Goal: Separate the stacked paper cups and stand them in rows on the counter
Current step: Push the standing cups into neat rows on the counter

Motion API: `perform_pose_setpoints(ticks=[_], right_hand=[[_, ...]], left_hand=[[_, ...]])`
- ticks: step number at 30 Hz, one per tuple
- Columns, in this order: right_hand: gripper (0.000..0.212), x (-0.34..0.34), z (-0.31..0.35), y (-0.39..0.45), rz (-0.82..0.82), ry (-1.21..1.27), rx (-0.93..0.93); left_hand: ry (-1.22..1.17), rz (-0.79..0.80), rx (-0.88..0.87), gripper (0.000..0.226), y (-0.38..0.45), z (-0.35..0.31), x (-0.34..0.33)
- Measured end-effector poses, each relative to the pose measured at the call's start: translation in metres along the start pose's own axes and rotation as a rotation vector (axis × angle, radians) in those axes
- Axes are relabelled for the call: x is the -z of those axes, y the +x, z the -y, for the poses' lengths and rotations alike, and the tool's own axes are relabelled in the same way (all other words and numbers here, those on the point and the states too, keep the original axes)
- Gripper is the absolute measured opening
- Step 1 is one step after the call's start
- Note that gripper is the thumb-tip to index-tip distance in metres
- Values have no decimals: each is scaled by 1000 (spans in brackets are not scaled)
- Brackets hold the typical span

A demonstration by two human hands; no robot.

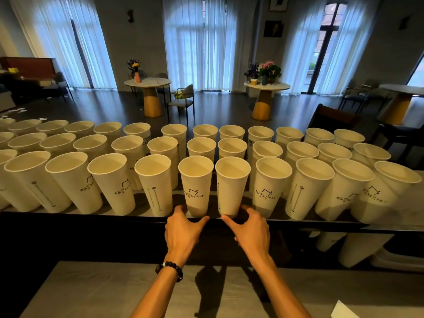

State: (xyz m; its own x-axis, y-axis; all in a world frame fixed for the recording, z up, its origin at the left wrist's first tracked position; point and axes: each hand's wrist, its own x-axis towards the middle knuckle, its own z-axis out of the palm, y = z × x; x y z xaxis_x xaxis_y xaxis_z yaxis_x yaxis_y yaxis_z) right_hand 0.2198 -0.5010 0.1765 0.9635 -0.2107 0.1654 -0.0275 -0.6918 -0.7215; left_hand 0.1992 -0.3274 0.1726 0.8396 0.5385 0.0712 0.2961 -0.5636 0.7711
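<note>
Fingers (181, 208) of both hands pinch cup bases at 12 o'clock; one nudge could domino that tight front row (270, 187).

We see two bare forearms, no sleeves; left hand (183, 228) wrist wears a dark round-bead bracelet (169, 269) with one pale bead; right hand (250, 228) unadorned.

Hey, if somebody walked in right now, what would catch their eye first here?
Rows of white paper cups standing open across the dark counter. At its near edge, the left hand and right hand each cup the base of a front-row cup. Beyond, tall curtained windows glow blue.
</note>
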Motion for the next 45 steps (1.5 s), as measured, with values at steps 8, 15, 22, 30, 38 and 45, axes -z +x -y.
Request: perform_pose_setpoints(ticks=[8,15,22,30,38,45], right_hand=[[28,33,-32,-26,-80,77,49],[50,76,-74,-21,-272,182,-155],[110,103,-95,15,-188,211,-369],[87,98,-98,44,-103,194,-328],[73,95,-99,45,-109,169,-333],[74,99,-92,41,-126,88,-350]], left_hand=[[-142,53,-310,22,-66,-21,-22],[-108,243,-362,75,-92,-70,-70],[-70,202,-251,88,-75,-90,-104],[-48,263,-246,57,-56,-99,-114],[-71,257,-239,58,-53,-96,-119],[-104,260,-229,62,-49,-89,-124]])
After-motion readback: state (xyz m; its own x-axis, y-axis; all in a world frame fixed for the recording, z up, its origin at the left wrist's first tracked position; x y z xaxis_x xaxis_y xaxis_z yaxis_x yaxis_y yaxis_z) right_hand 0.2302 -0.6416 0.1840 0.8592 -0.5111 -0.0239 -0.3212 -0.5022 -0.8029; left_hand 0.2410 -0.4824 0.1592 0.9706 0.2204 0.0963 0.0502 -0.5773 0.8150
